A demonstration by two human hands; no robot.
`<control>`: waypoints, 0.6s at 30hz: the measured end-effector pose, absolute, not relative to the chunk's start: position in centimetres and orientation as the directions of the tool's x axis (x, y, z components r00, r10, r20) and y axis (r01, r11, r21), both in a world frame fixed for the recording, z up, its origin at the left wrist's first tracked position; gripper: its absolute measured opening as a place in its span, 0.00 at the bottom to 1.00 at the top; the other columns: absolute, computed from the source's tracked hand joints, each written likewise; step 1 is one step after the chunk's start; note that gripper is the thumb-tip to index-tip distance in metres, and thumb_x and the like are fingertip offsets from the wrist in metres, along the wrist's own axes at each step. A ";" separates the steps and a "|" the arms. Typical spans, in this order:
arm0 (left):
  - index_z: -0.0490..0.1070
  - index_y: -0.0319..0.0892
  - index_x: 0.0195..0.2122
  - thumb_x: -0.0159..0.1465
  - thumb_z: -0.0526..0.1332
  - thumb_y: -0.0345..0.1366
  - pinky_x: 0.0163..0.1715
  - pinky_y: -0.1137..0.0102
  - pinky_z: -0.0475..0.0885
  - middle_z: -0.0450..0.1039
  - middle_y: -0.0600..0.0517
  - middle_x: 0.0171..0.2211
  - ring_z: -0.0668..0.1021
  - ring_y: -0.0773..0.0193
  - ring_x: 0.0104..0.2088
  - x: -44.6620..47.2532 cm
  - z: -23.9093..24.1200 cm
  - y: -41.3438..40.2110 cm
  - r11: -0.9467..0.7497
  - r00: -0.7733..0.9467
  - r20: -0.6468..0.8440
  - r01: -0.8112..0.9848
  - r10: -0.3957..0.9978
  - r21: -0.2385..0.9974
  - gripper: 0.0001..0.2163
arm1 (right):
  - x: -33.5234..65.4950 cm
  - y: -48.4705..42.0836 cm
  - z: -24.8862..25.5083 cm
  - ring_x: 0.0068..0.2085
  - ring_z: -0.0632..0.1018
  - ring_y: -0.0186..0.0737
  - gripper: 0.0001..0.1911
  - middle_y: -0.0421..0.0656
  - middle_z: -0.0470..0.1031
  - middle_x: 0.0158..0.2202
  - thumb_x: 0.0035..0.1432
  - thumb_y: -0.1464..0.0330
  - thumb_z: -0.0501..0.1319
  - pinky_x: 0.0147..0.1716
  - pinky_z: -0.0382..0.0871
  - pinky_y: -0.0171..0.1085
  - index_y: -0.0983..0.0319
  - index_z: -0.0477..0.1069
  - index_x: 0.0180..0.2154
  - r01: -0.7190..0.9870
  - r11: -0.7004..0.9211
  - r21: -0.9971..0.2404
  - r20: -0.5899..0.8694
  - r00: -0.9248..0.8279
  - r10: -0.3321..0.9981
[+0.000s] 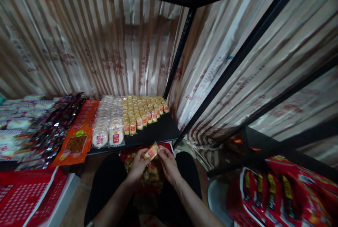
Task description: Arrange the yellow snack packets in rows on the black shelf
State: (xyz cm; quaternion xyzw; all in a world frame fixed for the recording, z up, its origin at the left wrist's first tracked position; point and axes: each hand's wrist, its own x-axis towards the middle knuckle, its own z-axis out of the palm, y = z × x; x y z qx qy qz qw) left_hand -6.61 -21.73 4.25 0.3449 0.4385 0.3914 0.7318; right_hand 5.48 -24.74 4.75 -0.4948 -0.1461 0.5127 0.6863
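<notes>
My left hand (139,163) and my right hand (168,163) hold one small wrapped snack packet (151,152) between them, fingers closed on its two ends. The packet is yellow with a red-and-white label. Below my hands, between my knees, a red container (169,145) holds more packets (151,173) of the same yellow kind. Just ahead on the black shelf (161,127), rows of matching yellow packets (139,116) stand close together with their labels facing me. Beside them on the left lie two rows of round white wrapped cakes (116,136).
Orange snack bags (76,142), dark shiny packets (50,137) and white packets (18,123) fill the shelf's left side. A red basket (23,195) is at lower left. Red bags (277,191) stand at lower right. Black metal posts (182,51) and printed curtains (126,44) enclose the shelf.
</notes>
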 end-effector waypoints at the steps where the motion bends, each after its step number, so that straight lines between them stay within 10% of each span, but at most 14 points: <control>1: 0.69 0.40 0.38 0.42 0.67 0.33 0.33 0.71 0.70 0.74 0.47 0.37 0.76 0.61 0.36 -6.5 4.6 -21.7 0.451 0.297 -0.371 -0.276 0.880 0.849 0.20 | 5.4 -24.6 4.8 0.32 0.77 0.37 0.21 0.40 0.77 0.31 0.36 0.65 0.72 0.35 0.70 0.34 0.62 0.71 0.35 -0.555 -0.015 -0.832 -0.296 0.422 0.857; 11: 0.69 0.39 0.38 0.45 0.64 0.32 0.32 0.73 0.69 0.74 0.49 0.33 0.75 0.66 0.32 -2.9 5.7 -20.6 0.359 0.252 -0.300 -0.234 0.920 0.904 0.17 | 7.5 -23.9 5.0 0.30 0.76 0.36 0.35 0.35 0.73 0.29 0.42 0.63 0.67 0.31 0.69 0.34 0.56 0.59 0.53 -0.447 -0.023 -0.894 -0.218 0.390 0.895; 18: 0.71 0.39 0.34 0.47 0.62 0.30 0.26 0.77 0.65 0.69 0.56 0.23 0.71 0.71 0.24 0.5 5.3 -18.0 0.308 0.252 -0.286 -0.052 0.925 0.950 0.12 | 11.8 -21.2 4.1 0.33 0.77 0.38 0.28 0.42 0.75 0.36 0.40 0.63 0.65 0.34 0.71 0.38 0.59 0.62 0.46 -0.229 0.054 -0.972 -0.078 0.527 0.846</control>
